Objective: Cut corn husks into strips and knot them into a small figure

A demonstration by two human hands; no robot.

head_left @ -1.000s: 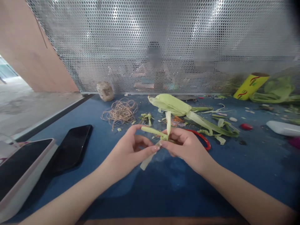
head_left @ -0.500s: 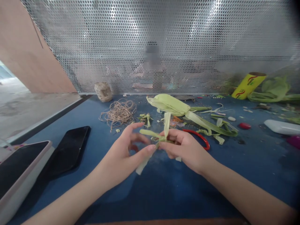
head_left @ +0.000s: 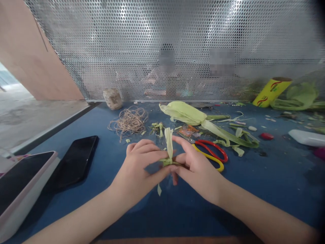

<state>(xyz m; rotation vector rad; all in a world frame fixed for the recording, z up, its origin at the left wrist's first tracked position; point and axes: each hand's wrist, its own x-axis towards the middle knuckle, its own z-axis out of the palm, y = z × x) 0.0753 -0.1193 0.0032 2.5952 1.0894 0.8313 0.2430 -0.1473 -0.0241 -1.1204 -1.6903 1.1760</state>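
Observation:
Between my two hands is a small knotted piece of corn husk (head_left: 168, 144), with one pale strip standing upright and another end hanging below. My left hand (head_left: 142, 166) pinches its left side between thumb and fingers. From the right, my right hand (head_left: 196, 166) grips the piece with thumb and fingertips, its index finger raised beside the upright strip. Scissors (head_left: 212, 156) with red and yellow handles lie just behind my right hand, blades partly hidden. A larger corn husk bundle (head_left: 186, 113) lies farther back, and a small knotted husk piece (head_left: 158, 128) rests behind my hands.
A tangle of twine (head_left: 130, 120) and a pale cylindrical block (head_left: 112, 99) are at back left. Two phones, one black (head_left: 78, 159), lie left. A yellow tube (head_left: 271, 92), a red object (head_left: 266, 136) and husk scraps (head_left: 238, 150) are right. A perforated metal screen (head_left: 127, 51) stands behind.
My left hand has closed from spread fingers to a pinch on the husk piece. The piece has turned and shifted slightly left and down. More of the scissors now shows.

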